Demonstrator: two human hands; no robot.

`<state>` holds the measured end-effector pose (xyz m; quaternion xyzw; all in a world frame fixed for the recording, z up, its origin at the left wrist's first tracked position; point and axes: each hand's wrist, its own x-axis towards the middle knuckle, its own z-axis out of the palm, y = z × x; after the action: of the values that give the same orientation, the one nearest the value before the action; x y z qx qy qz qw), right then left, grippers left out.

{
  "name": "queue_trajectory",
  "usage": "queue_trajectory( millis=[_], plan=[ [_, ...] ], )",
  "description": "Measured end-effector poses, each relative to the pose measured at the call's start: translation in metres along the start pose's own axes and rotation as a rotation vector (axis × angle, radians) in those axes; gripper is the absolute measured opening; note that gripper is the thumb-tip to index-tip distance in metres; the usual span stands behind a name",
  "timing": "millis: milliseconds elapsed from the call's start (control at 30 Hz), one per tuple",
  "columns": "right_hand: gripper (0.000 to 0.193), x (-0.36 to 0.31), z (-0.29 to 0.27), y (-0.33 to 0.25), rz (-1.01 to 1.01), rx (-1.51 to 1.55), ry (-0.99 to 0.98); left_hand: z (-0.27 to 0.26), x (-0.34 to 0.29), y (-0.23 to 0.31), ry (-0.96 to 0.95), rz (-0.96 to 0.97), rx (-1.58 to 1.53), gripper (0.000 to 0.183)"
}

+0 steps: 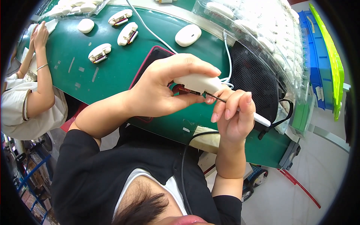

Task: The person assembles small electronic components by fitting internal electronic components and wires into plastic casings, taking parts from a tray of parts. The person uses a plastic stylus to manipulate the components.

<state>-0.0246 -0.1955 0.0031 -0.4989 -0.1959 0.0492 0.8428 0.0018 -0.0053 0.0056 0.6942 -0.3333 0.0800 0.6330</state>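
My left hand [155, 88] is closed around a white rounded plastic device [200, 81], thumb and fingers pinching it from both sides. The open side of its shell faces me and shows dark and reddish parts inside. In my right hand [237, 118] is a slim screwdriver [261, 119] with a white handle and a thin dark shaft. Its tip meets the open edge of the device, though the exact contact point is too small to make out. Under my left hand lies a dark phone [152, 56] with a red edge on the green table mat [118, 77].
Several opened white devices [128, 34] and a closed white one [188, 35] lie beyond my hands. A black mesh bag [252, 73], clear trays of white parts [279, 33] and blue bins [315, 56] stand at the right. Another person [33, 101] works at the far left.
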Motion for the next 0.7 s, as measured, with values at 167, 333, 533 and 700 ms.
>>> queue_trajectory(
  millis=[167,333,533,700],
  plan=[
    [0.05,0.0008,-0.0017,-0.0021,0.02,-0.109,-0.055,-0.0002,0.0002,-0.0013,-0.009,0.018,0.001,0.047],
    [0.05,0.0008,-0.0024,-0.0021,0.041,-0.094,-0.06,-0.0013,-0.0005,-0.0002,-0.034,-0.01,-0.026,0.049],
    [0.049,0.0013,-0.0007,-0.0011,0.051,0.042,-0.025,-0.0019,-0.0007,0.0004,-0.045,0.004,-0.041,0.05],
    [0.048,-0.0032,-0.0042,-0.002,0.118,0.11,-0.024,-0.0043,-0.0001,0.0031,-0.076,0.002,-0.075,0.05]
  ],
)
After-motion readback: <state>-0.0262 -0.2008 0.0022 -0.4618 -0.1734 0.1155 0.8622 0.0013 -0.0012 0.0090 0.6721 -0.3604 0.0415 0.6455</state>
